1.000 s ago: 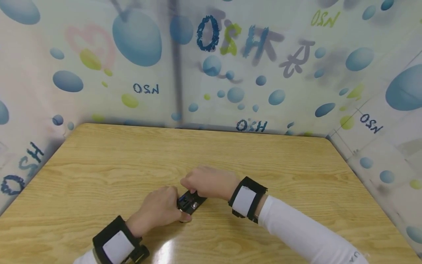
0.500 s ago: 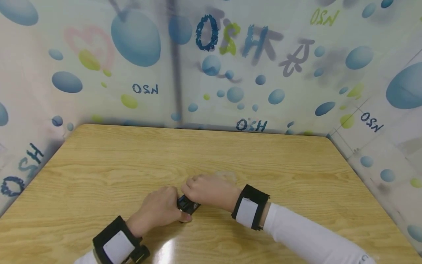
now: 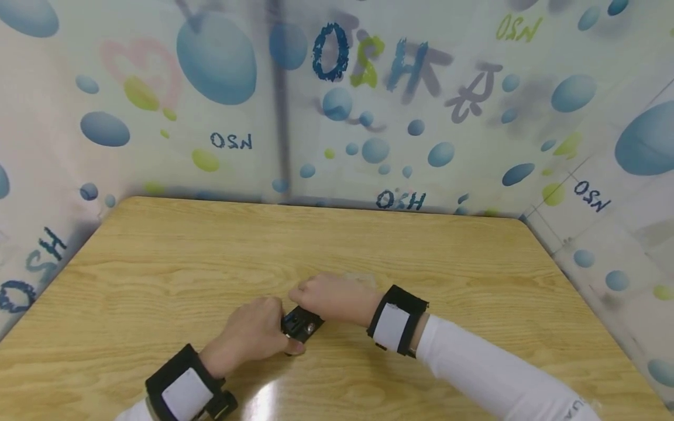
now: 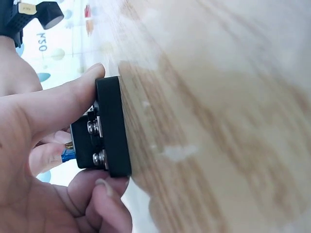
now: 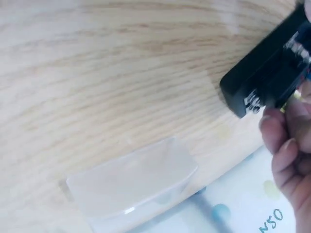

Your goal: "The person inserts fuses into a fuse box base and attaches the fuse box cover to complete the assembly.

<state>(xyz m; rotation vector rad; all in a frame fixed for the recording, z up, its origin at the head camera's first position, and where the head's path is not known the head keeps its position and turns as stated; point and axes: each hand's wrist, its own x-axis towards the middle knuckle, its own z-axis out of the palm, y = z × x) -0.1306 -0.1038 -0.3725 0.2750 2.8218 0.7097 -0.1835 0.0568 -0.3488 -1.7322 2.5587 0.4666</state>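
A black block with metal screw terminals [image 3: 301,325] rests on the wooden table, angled between both hands. My left hand [image 3: 250,332] grips its near end; in the left wrist view, the thumb lies along the top edge of the block [image 4: 114,126] and curled fingers are under the lower edge. My right hand [image 3: 337,298] is over the far end of the block. Close by the block, its fingertips [image 5: 274,128] pinch a small blue and brass-coloured piece [image 4: 69,154], mostly hidden by the fingers.
A clear plastic cover [image 5: 136,182] lies on the table just beyond the right hand, near the far side. Printed sheeting [image 3: 337,117] with blue bubbles walls the table's back and sides. Both wrists wear black straps [image 3: 397,320].
The right hand dipped toward the block and to the right, then rose back a little, uncovering more of the block's top. The left hand keeps its grip in nearly the same place.
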